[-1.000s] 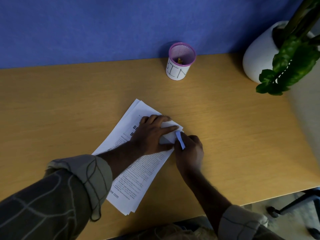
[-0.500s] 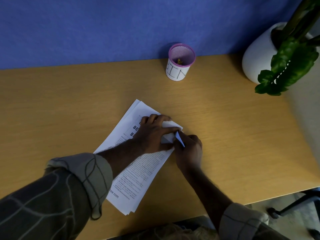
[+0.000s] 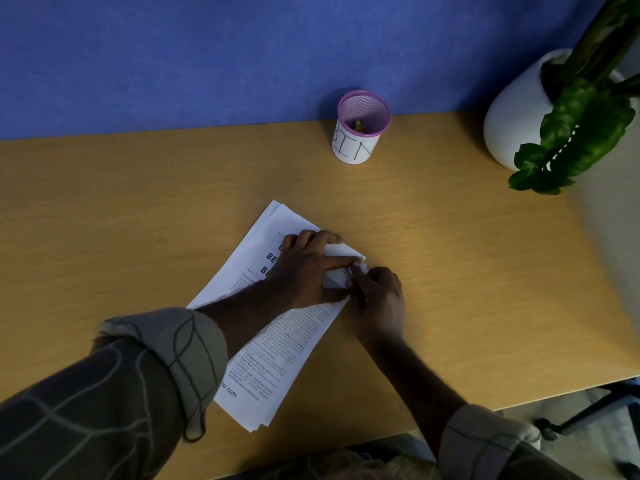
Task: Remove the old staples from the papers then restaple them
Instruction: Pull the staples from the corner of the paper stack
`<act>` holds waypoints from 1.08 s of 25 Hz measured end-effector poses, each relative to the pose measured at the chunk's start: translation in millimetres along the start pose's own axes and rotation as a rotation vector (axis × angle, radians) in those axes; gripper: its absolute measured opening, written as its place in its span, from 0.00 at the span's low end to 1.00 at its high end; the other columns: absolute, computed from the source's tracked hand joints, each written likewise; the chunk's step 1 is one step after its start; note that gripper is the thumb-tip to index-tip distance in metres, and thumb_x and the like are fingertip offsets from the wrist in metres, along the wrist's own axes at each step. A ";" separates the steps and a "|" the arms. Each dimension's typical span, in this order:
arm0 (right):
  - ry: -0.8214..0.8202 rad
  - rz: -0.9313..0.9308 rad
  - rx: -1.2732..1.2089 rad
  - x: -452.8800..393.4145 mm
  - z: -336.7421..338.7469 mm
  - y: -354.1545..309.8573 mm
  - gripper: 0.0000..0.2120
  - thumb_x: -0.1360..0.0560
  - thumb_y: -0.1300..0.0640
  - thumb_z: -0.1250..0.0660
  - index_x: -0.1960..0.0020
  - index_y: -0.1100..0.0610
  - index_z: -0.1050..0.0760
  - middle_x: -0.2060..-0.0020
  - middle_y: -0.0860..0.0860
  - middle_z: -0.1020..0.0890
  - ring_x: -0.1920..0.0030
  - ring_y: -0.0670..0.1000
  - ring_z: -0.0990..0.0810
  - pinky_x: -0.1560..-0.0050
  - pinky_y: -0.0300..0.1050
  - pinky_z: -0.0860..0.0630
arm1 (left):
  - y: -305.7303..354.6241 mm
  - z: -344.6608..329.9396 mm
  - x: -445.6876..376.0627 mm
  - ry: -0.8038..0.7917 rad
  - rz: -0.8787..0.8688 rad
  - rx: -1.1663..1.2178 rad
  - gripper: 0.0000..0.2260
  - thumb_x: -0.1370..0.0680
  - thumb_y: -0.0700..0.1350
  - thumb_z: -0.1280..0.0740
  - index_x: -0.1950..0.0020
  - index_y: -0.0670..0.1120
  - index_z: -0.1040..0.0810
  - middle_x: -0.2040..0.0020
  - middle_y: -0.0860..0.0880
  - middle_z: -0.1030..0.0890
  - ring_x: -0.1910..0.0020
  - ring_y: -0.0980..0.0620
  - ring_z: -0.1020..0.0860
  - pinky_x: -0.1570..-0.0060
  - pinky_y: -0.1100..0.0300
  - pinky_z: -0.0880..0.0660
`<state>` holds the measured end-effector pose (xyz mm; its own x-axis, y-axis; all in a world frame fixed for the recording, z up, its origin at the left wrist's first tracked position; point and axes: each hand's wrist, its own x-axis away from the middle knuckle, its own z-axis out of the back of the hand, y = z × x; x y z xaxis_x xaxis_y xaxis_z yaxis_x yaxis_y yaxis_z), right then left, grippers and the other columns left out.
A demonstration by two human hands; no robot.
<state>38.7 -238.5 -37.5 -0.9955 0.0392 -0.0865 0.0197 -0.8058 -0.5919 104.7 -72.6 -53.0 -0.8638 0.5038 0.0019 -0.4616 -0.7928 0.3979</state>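
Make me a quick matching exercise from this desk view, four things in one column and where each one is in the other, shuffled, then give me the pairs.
Things:
1. papers
2. pink mesh cup
3. white plant pot
4. left hand

Places:
A. far right corner of the desk
B. pressing on the stack's top corner
C. against the blue wall, mid desk
D. lying at an angle near the front edge

Pairs: 1-D, 2-C, 3-A, 4-B

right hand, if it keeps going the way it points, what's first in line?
The right hand points up-left at the folded corner of the papers, where the left hand presses. Likely the papers first, then the left fingertips.
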 end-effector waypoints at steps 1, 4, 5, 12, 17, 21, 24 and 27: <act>-0.004 0.030 0.021 0.1 0.9 1.0 0.18 0.25 0.65 0.31 0.36 0.60 0.22 0.56 0.59 0.21 0.54 0.59 0.24 0.57 0.51 0.25 | 0.1 -0.2 -0.3 0.000 0.001 0.000 0.29 0.32 0.72 0.38 0.32 0.66 0.27 0.31 0.52 0.28 0.35 0.48 0.32 0.41 0.49 0.37; -0.017 0.090 0.061 0.7 3.3 3.5 0.18 0.25 0.65 0.31 0.36 0.61 0.22 0.54 0.59 0.20 0.53 0.59 0.24 0.57 0.52 0.24 | -0.7 -0.6 -0.4 0.000 -0.001 0.007 0.29 0.32 0.72 0.37 0.32 0.66 0.27 0.31 0.52 0.28 0.35 0.47 0.32 0.40 0.48 0.37; -0.022 0.109 0.073 1.0 3.9 3.6 0.17 0.25 0.64 0.31 0.36 0.62 0.22 0.54 0.60 0.20 0.52 0.59 0.24 0.57 0.53 0.23 | -0.9 -0.8 -0.3 -0.007 0.001 0.011 0.30 0.32 0.72 0.37 0.32 0.66 0.27 0.31 0.52 0.28 0.34 0.47 0.32 0.40 0.48 0.36; -0.016 0.233 0.125 -2.2 1.3 13.7 0.15 0.24 0.65 0.31 0.38 0.63 0.21 0.54 0.59 0.19 0.54 0.59 0.23 0.59 0.54 0.23 | -1.1 -0.1 -1.0 -0.021 0.004 -0.004 0.31 0.32 0.72 0.37 0.30 0.67 0.29 0.30 0.51 0.28 0.34 0.47 0.32 0.40 0.47 0.35; 0.001 0.298 0.143 -0.9 -3.6 25.7 0.15 0.23 0.60 0.37 0.39 0.63 0.21 0.50 0.59 0.18 0.51 0.59 0.22 0.54 0.52 0.22 | -0.5 -0.2 -0.2 -0.002 -0.008 -0.028 0.31 0.32 0.73 0.40 0.31 0.67 0.29 0.31 0.51 0.28 0.35 0.47 0.31 0.41 0.47 0.34; 0.015 0.333 0.147 -1.9 -3.0 27.7 0.14 0.22 0.60 0.37 0.40 0.64 0.20 0.51 0.59 0.18 0.52 0.60 0.21 0.54 0.52 0.22 | -1.8 -1.9 -1.0 0.001 -0.013 -0.051 0.31 0.32 0.73 0.40 0.31 0.67 0.29 0.31 0.51 0.28 0.36 0.47 0.30 0.41 0.47 0.34; -0.005 0.377 0.170 -2.9 1.2 26.1 0.14 0.23 0.61 0.34 0.40 0.65 0.20 0.51 0.61 0.17 0.52 0.60 0.20 0.53 0.52 0.21 | -3.1 -3.3 -1.7 0.002 -0.022 -0.070 0.31 0.32 0.74 0.39 0.30 0.67 0.30 0.31 0.51 0.28 0.36 0.47 0.30 0.42 0.48 0.33; -0.050 0.316 0.165 -2.6 5.2 23.1 0.13 0.22 0.60 0.34 0.40 0.65 0.20 0.51 0.60 0.18 0.52 0.57 0.21 0.51 0.49 0.23 | -3.1 -3.6 -1.6 -0.008 -0.020 -0.078 0.31 0.32 0.74 0.39 0.30 0.68 0.30 0.30 0.52 0.28 0.36 0.47 0.31 0.43 0.48 0.34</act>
<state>41.3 -260.3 -46.8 -0.9459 -0.2530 -0.2030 0.3163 -0.8582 -0.4043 106.9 -72.2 -57.5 -0.8527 0.5225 0.0019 -0.4935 -0.8066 0.3253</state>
